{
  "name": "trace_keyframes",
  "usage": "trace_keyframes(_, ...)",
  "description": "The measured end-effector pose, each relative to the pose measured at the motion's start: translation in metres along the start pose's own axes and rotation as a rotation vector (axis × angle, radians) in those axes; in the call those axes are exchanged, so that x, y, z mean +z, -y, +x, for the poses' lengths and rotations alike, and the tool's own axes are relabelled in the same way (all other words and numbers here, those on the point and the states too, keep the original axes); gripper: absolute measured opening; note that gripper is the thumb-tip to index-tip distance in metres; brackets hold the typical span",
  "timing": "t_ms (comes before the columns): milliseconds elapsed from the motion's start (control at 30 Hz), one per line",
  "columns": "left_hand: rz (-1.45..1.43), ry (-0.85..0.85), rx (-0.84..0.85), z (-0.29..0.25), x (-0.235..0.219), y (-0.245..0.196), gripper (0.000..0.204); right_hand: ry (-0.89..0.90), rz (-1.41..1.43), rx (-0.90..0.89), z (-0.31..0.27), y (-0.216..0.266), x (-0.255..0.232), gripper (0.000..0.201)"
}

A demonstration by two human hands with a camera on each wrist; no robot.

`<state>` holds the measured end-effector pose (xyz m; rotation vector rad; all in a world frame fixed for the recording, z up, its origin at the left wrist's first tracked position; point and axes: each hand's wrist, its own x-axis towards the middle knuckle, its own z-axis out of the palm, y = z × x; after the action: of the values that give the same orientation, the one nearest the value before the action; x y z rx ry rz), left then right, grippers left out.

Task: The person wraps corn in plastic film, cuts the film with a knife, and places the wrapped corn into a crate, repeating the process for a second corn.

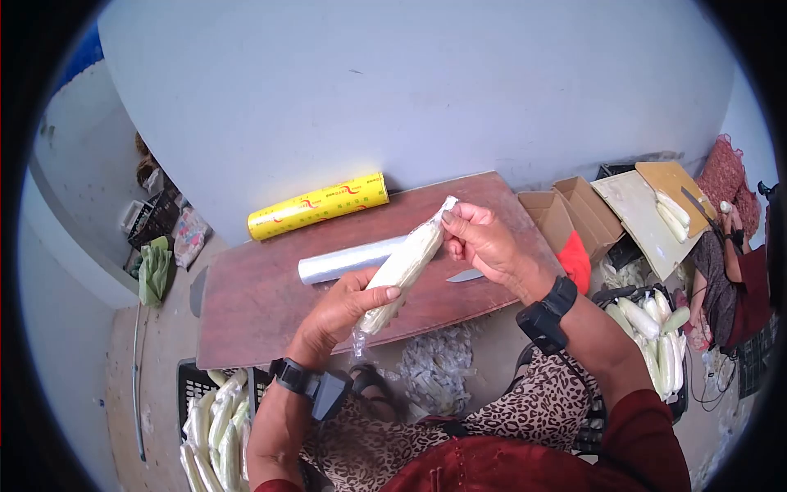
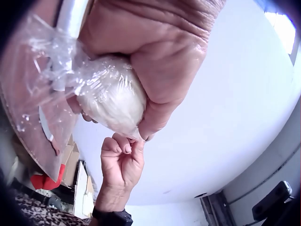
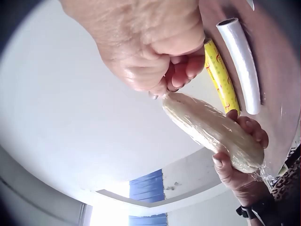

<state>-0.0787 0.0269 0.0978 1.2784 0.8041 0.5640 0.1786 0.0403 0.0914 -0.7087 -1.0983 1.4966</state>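
A long pale vegetable (image 1: 403, 275) in clear film is held aslant above the table. The left hand (image 1: 344, 307) grips its lower, thicker part, thumb on top and fingers curled round underneath. At the upper end the right hand (image 1: 482, 246) pinches the gathered film between thumb and fingers. In the right wrist view the film lies tight along the vegetable (image 3: 207, 127), narrowing to the pinched tip. Loose crinkled film (image 2: 51, 61) sticks out past the thick end in the left wrist view. Behind the vegetable lies a roll of clear film (image 1: 344, 261).
A yellow printed roll (image 1: 320, 206) lies at the back of the red-brown table (image 1: 246, 316). A knife (image 1: 465, 276) is near its right side. Crates of pale vegetables (image 1: 220, 426) stand at both sides, cardboard boxes (image 1: 586, 215) at the right. Another person (image 1: 738, 279) sits at far right.
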Motion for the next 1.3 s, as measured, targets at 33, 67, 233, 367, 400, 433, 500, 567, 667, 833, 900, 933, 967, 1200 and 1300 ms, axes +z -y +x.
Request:
trace_keyframes(33, -0.026, 0.002, -0.003, 0.001, 0.0, 0.001, 0.049, -0.019, -0.015, -0.009, 0.0, 0.001, 0.001, 0.018)
trace_keyframes(67, -0.052, 0.003, -0.007, 0.002, 0.002, 0.002, 0.049, -0.026, -0.043, -0.034, 0.001, 0.001, 0.0, 0.019)
trace_keyframes(233, -0.07, -0.036, -0.029, -0.001, 0.0, -0.001, 0.049, -0.053, -0.162, -0.132, 0.01, 0.007, -0.004, 0.019)
trace_keyframes(367, -0.057, -0.023, -0.03, -0.006, -0.001, -0.003, 0.049, -0.083, -0.126, -0.111, 0.008, 0.017, 0.0, 0.018)
trace_keyframes(400, -0.063, -0.024, -0.031, -0.008, 0.001, -0.005, 0.049, -0.085, -0.109, -0.116, 0.008, 0.02, 0.0, 0.018)
trace_keyframes(433, -0.065, -0.016, -0.028, -0.009, 0.002, -0.007, 0.05, -0.086, -0.092, -0.12, 0.008, 0.022, -0.001, 0.018)
trace_keyframes(500, -0.068, -0.002, -0.02, -0.01, 0.003, -0.01, 0.05, -0.081, -0.057, -0.117, 0.007, 0.025, -0.004, 0.017)
trace_keyframes(567, -0.064, -0.001, -0.024, -0.011, 0.004, -0.009, 0.05, -0.083, -0.032, -0.126, 0.005, 0.026, -0.007, 0.017)
trace_keyframes(667, -0.049, -0.012, -0.026, -0.012, 0.006, -0.007, 0.049, -0.089, 0.036, -0.158, 0.006, 0.02, -0.019, 0.017)
trace_keyframes(833, -0.049, -0.022, -0.025, -0.016, 0.005, -0.003, 0.05, -0.04, 0.185, -0.095, 0.003, 0.024, -0.05, 0.035)
trace_keyframes(900, -0.054, -0.018, -0.029, -0.015, 0.004, -0.002, 0.051, 0.052, 0.142, -0.017, -0.006, 0.029, -0.044, 0.049)
trace_keyframes(933, -0.05, -0.011, -0.034, -0.014, 0.004, -0.002, 0.053, 0.098, 0.121, 0.024, -0.011, 0.033, -0.036, 0.057)
trace_keyframes(967, -0.046, -0.005, -0.039, -0.014, 0.004, -0.002, 0.054, 0.124, 0.063, 0.036, -0.015, 0.036, -0.03, 0.062)
trace_keyframes(1200, 0.023, 0.036, -0.042, -0.008, 0.009, -0.003, 0.059, 0.116, -0.256, -0.014, -0.009, 0.018, -0.021, 0.016)
trace_keyframes(1300, -0.019, 0.014, -0.055, -0.006, 0.009, -0.005, 0.061, 0.081, -0.21, -0.076, -0.006, 0.015, -0.02, 0.016)
